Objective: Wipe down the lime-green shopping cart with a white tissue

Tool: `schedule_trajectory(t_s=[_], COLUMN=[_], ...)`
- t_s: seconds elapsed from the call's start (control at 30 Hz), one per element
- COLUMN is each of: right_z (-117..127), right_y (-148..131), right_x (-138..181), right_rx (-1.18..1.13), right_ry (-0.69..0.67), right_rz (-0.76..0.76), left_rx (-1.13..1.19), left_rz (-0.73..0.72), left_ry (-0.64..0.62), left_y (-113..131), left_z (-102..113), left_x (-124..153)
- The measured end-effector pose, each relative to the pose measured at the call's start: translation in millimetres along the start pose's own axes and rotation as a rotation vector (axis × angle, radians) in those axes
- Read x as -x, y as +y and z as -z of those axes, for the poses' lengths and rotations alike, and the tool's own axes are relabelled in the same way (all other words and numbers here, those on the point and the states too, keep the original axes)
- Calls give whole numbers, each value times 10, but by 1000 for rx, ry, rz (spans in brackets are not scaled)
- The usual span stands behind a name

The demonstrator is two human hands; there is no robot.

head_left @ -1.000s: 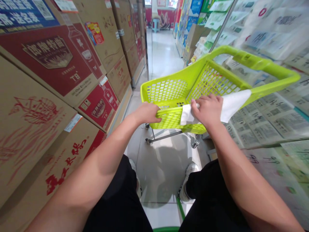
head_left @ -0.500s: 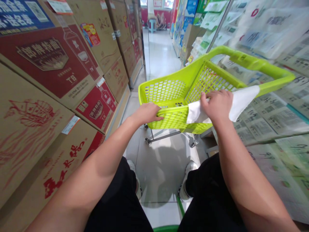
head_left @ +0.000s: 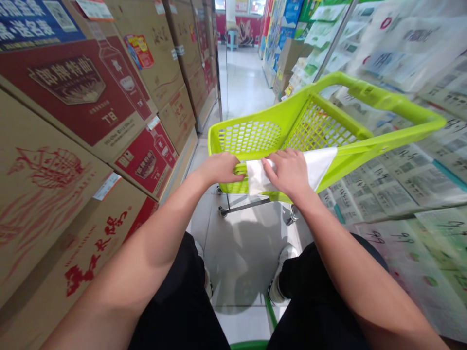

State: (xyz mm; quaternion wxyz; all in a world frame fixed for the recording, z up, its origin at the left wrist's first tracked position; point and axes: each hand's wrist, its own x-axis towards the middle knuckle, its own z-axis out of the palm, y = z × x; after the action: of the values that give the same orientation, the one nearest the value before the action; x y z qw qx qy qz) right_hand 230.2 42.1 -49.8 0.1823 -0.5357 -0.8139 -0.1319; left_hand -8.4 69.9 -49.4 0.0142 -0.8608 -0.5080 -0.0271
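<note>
Head view: at the bottom edge of the frame a green bar [head_left: 250, 345] shows between legs in black trousers [head_left: 175, 301], with white shoes [head_left: 280, 277] on the pale floor [head_left: 244, 257] just beyond. Both arms reach up to the lime-green shopping cart [head_left: 350, 155], which stands across the centre and right of the frame, its handle [head_left: 385, 99] toward the upper right and its wheels [head_left: 222, 211] below the basket. The left hand [head_left: 221, 168] is curled around the near rim at the basket's left end, thumb underneath. Just right of it, the right hand [head_left: 286, 170] closes over a white cloth [head_left: 257, 177] draped on the same rim, the cloth spreading out on both sides of the fingers. Printed cardboard boxes [head_left: 69, 92] are stacked along the left of the frame; wrapped packs [head_left: 386, 184] with handwritten prices fill the right. Farther off, a brown carton [head_left: 286, 61] sits at upper centre-right, and a light blue stool [head_left: 232, 39] stands at top centre.
</note>
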Motion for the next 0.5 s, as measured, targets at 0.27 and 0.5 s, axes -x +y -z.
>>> schedule_trajectory(t_s=[0.27,0.5], right_z=[-28,-118], right_y=[486,-244], right_x=[-102,-122], right_rx=[95,-32], right_ry=[158,2], right_rz=[-303,69], left_rx=[-22,76], left_rz=[-32,-124], left_ry=[29,91], left_y=[82,163], left_z=[-67,-111], left_x=[-33,-49])
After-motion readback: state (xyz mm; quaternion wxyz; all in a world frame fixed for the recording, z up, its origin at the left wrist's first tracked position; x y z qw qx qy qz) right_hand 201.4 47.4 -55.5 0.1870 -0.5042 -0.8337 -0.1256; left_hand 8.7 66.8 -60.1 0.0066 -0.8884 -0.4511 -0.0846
